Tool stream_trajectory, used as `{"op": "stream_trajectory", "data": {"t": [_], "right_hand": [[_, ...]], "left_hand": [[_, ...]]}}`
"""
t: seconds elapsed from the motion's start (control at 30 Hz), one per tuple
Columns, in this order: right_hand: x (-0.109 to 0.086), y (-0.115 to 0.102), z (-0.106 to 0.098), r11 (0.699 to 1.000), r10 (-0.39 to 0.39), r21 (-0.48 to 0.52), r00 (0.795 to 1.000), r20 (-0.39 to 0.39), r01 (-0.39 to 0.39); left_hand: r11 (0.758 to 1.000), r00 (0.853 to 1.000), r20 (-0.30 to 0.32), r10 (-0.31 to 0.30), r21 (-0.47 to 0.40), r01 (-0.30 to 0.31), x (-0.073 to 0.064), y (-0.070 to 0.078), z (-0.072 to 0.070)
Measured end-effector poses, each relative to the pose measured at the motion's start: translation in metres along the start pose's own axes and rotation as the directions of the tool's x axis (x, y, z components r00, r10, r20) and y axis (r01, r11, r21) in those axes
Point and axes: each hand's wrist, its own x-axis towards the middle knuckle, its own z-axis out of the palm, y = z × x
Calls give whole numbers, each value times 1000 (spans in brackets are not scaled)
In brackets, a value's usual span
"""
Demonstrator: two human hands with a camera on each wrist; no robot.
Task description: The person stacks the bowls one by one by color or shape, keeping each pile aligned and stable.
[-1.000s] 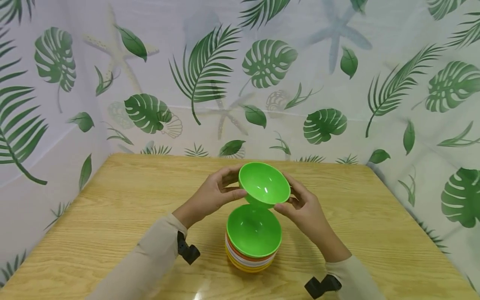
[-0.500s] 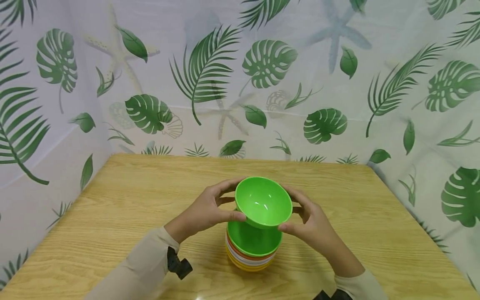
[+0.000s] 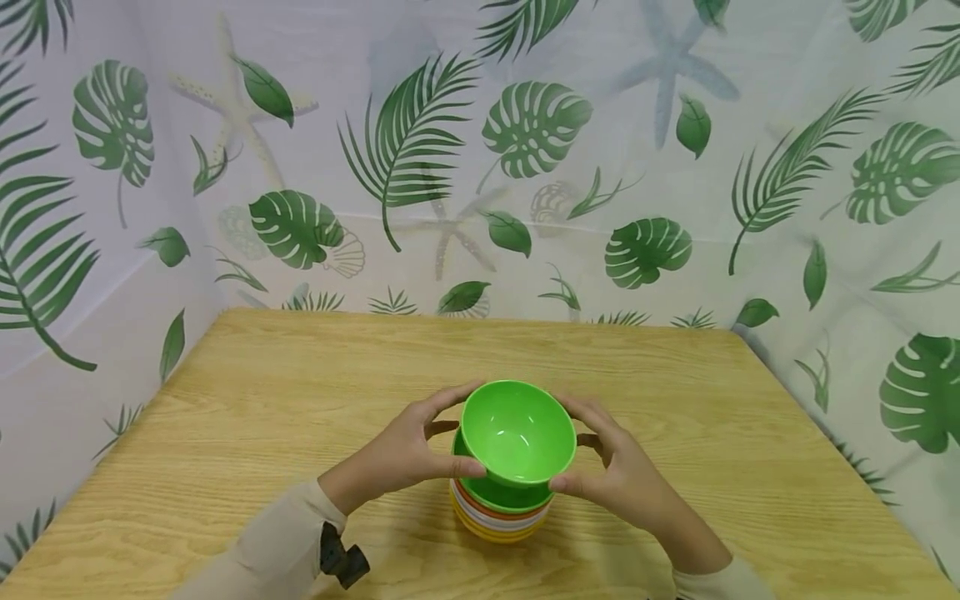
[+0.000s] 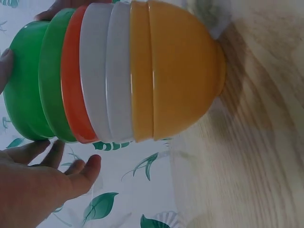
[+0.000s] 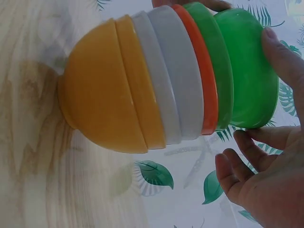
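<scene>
Between both hands a bright green bowl (image 3: 517, 433) is held by its sides, tilted, its base down inside the top of a stack of bowls. My left hand (image 3: 397, 450) grips its left side, thumb at the near rim and fingers behind. On the opposite side my right hand (image 3: 618, 471) grips it the same way. Below it in the stack come another green bowl (image 4: 54, 76), an orange-red bowl (image 4: 76, 76), white bowls (image 5: 178, 76) and yellow bowls (image 5: 99, 90). The stack stands upright on the table.
The wooden table (image 3: 300, 375) reaches back to a leaf-patterned cloth (image 3: 450, 167) that hangs behind and along both sides. A black wrist camera (image 3: 342, 557) sits on the left sleeve.
Both hands have lowered the green bowl from above the stack into its top, drawing it nearer the person. The stack has stayed in place.
</scene>
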Motion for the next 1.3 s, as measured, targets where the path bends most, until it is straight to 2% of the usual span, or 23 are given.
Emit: {"op": "stream_trajectory", "data": {"t": [0.13,0.37,0.5,0.6,0.9,1.3], "right_hand": [[-4,2,4,1000,2,2,1000,15,-2],[-10,10,9,1000,26,-13,999,35,-26],[-12,13,11,999,24,-23,999,39,-23],[-13,13,12,999,32,-26,998,47,-31],[-16,12,16,999,49,-21,998,49,-48],[-15,10,16,997,81,-18,994,67,-80]], "left_hand": [[1000,1000,9,-2,28,2,-7,-2,3],[999,999,28,-30,28,29,-12,-10,6],[999,1000,23,-19,49,18,-14,-12,7],[998,999,21,-32,51,31,-15,-14,8],[998,996,60,-62,1,62,-18,-14,10],[997,997,49,-67,-31,69,-19,-11,10]]}}
